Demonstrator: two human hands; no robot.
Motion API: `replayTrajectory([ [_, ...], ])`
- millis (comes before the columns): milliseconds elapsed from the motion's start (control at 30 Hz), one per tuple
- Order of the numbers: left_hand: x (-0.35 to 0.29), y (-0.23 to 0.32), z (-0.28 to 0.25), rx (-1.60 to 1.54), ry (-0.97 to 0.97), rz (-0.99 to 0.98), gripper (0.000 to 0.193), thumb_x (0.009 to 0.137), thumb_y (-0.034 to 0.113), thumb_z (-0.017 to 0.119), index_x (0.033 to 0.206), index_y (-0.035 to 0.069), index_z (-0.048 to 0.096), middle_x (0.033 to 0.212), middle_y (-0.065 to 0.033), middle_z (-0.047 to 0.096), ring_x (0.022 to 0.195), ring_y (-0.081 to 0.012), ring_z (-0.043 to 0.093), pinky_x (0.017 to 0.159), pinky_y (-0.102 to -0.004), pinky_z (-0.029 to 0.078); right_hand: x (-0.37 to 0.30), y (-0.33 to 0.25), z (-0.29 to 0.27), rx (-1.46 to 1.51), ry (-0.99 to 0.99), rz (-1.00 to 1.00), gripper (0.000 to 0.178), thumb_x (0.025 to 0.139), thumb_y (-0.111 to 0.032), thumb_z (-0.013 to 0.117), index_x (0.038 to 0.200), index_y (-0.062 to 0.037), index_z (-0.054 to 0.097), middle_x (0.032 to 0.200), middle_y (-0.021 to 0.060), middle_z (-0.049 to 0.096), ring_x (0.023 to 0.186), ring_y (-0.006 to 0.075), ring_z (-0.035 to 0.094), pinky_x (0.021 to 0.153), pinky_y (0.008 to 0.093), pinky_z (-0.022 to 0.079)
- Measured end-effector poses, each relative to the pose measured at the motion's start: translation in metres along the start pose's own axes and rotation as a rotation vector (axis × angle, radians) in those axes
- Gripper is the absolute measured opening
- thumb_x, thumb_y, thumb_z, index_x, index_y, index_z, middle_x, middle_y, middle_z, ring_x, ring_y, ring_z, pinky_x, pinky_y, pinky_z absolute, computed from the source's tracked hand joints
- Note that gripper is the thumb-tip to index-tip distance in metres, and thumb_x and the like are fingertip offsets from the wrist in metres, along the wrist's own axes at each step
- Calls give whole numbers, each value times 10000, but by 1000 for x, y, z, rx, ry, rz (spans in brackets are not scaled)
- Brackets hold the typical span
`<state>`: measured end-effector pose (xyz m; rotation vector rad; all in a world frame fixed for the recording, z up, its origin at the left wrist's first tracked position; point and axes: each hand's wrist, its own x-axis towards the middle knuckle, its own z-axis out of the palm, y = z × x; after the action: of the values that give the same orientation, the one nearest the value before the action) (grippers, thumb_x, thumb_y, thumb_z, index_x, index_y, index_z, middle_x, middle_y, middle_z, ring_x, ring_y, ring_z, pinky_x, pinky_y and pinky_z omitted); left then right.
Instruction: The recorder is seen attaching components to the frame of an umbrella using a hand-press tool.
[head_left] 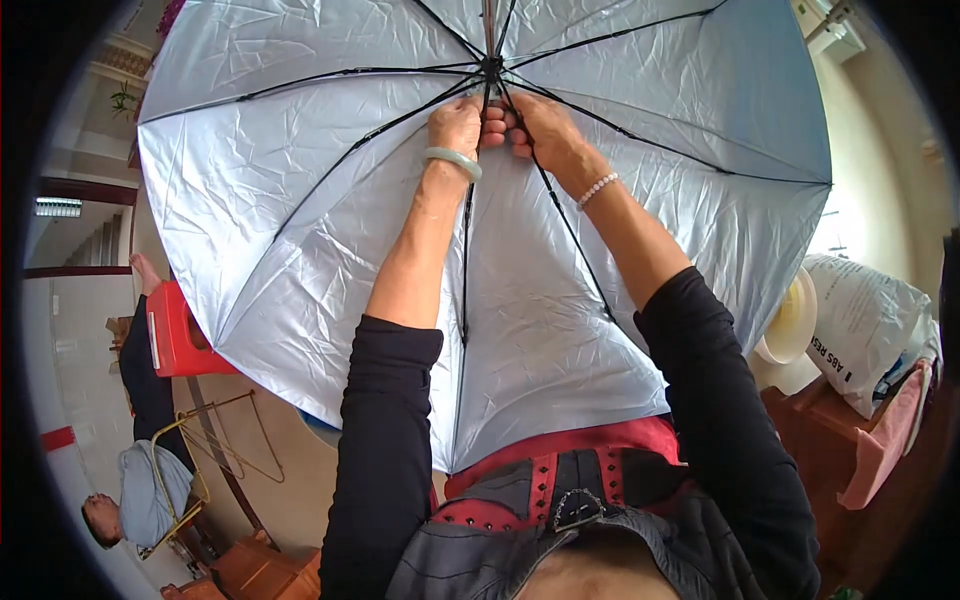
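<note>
Umbrella (520,260) (silvery, open) spreads behind left hand (458,124) and right hand (548,128)

White bag (870,320): the one printed item with readable lettering; at the right, on brown furniture (815,425).
Main print (828,358): one line of bold, dark Latin capitals, low on the bag's left side, running aslant; partly legible, the line's full extent uncertain.
Block mark (848,377): short, solid, dark, just beside the capitals.
Upper print (850,272): fainter grey marks higher on the bag; too small to read.
</note>
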<state>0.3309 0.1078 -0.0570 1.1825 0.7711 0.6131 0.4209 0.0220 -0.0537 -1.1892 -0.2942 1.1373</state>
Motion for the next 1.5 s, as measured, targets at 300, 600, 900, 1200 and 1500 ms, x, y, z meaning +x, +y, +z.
replayTrajectory([
  [300, 1, -2, -17, -27, -168, 5, 202, 855, 120, 457, 841, -15, 607, 760, -102, 640, 604, -161, 617, 527, -246, 521, -3, 3, 2, 63, -52, 14, 197, 851, -194, 441, 728, -66, 527, 549, -21, 438, 391, 74, 325, 350, 230, 249],
  [600, 2, 4, -14, -238, -116, -73, 189, 819, 138, 500, 850, -24, 592, 808, -123, 645, 673, -198, 634, 596, -289, 528, -11, -5, 5, 48, -32, 22, 193, 859, -178, 406, 757, -53, 513, 541, -26, 418, 372, 58, 247, 343, 232, 189],
  [900, 3, 1, -8, -163, -57, -46, 172, 802, 115, 490, 815, -29, 582, 763, -128, 640, 633, -190, 625, 537, -265, 510, -20, -10, 8, -14, -10, -3, 200, 847, -188, 409, 713, -72, 503, 528, -18, 434, 372, 65, 279, 349, 249, 227],
  [1200, -1, -4, -4, -114, -33, 2, 150, 800, 92, 488, 789, -19, 589, 696, -100, 619, 573, -156, 598, 468, -253, 483, -6, -9, -2, 24, -102, 86, 205, 855, -181, 405, 683, -101, 483, 508, -38, 402, 362, 58, 258, 339, 235, 203],
  [1500, -2, 12, -2, -97, -112, -142, 166, 828, 176, 533, 802, 27, 599, 720, -65, 615, 553, -111, 533, 422, -208, 399, -15, -16, 1, 36, -136, 87, 197, 865, -162, 407, 690, -93, 462, 525, -27, 409, 365, 60, 268, 336, 237, 211],
])
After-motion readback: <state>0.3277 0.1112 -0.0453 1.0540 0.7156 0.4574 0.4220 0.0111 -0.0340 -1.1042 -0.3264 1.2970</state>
